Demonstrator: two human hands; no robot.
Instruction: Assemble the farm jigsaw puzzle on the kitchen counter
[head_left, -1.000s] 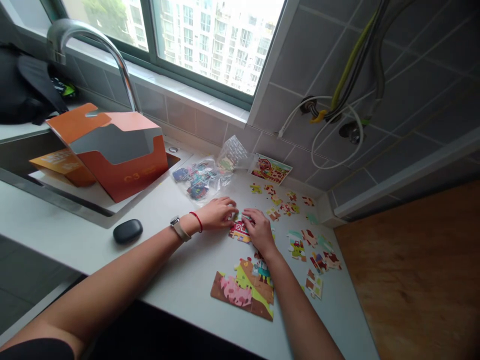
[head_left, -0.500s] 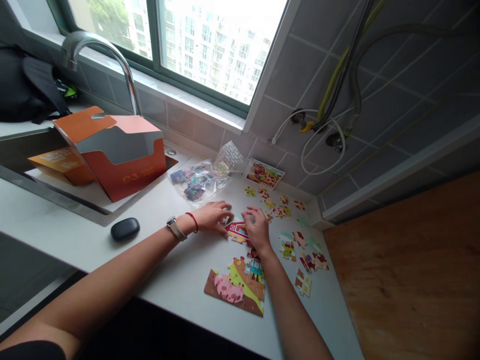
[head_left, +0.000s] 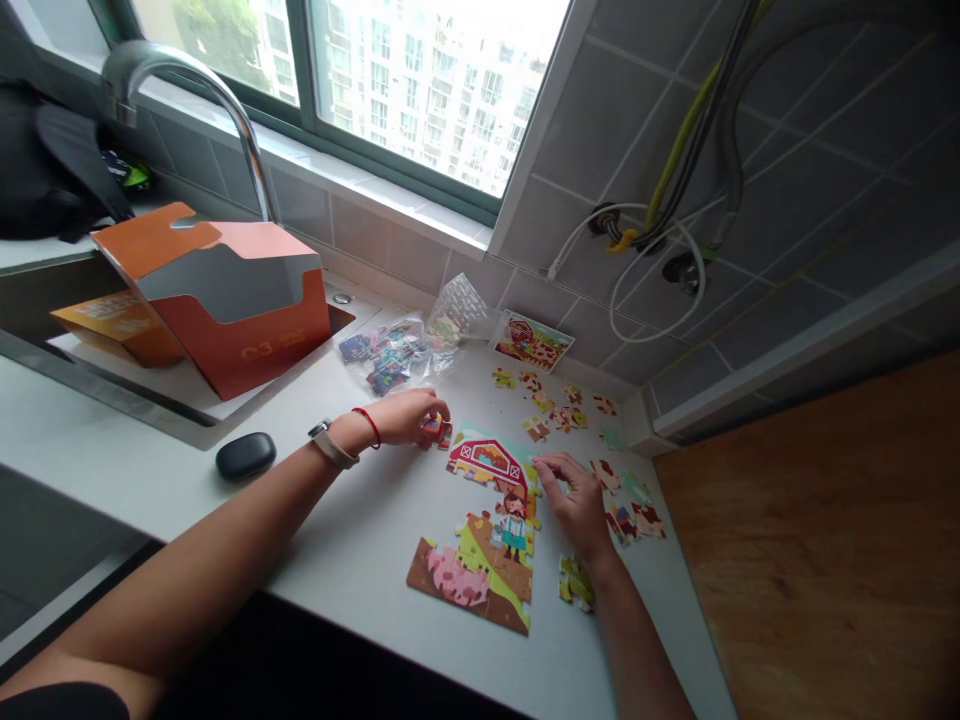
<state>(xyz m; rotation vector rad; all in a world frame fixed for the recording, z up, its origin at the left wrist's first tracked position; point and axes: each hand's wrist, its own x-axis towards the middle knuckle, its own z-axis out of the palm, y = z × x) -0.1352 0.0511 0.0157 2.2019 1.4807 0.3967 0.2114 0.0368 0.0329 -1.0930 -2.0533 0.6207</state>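
Over the white counter (head_left: pixel 360 560), I have the left hand (head_left: pixel 407 415) pinching a loose puzzle piece (head_left: pixel 433 429) and the right hand (head_left: pixel 576 497) (fingers bunched, grip unclear) beside the joined puzzle (head_left: pixel 504 562).

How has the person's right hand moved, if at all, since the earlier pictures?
Yes. Judged against the picture card, the right hand has moved to the right and lower in the view.

"3" (head_left: pixel 271 348) on orange box (head_left: pixel 259 365), other lettering (head_left: pixel 301 336) blurred
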